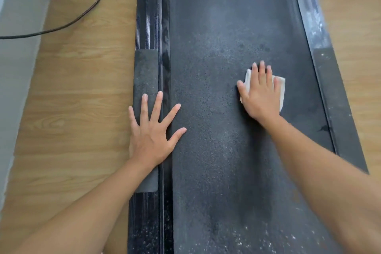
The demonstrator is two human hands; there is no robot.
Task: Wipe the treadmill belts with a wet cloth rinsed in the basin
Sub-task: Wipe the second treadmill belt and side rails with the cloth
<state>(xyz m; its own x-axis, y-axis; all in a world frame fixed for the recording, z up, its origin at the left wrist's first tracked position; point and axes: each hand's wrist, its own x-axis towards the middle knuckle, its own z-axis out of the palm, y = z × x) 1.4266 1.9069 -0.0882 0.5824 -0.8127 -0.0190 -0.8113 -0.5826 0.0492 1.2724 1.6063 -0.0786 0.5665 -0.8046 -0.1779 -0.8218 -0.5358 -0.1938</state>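
On the treadmill belt, right of its centre line, your right hand lies flat over the white cloth, fingers straight and close together, pressing it to the dark, grainy surface rather than clutching it. The cloth shows only past your fingers' right side and beside the thumb, and a narrow strip of bare belt separates it from the right side rail, which is streaked with pale dust. Your left hand is spread wide and holds nothing: the palm rests on the rough grip pad of the left side rail, the little finger reaches the rail's outer edge beside the wooden floor, and the index finger and thumb cross the inner edge onto the belt. Between your two hands a broad stretch of belt lies open, and more open belt runs ahead of the cloth to the top of the view. White specks dot the belt's near end, close to your right forearm. A dark cable curves across the floor at far left, well apart from the left rail, toward a grey wall.
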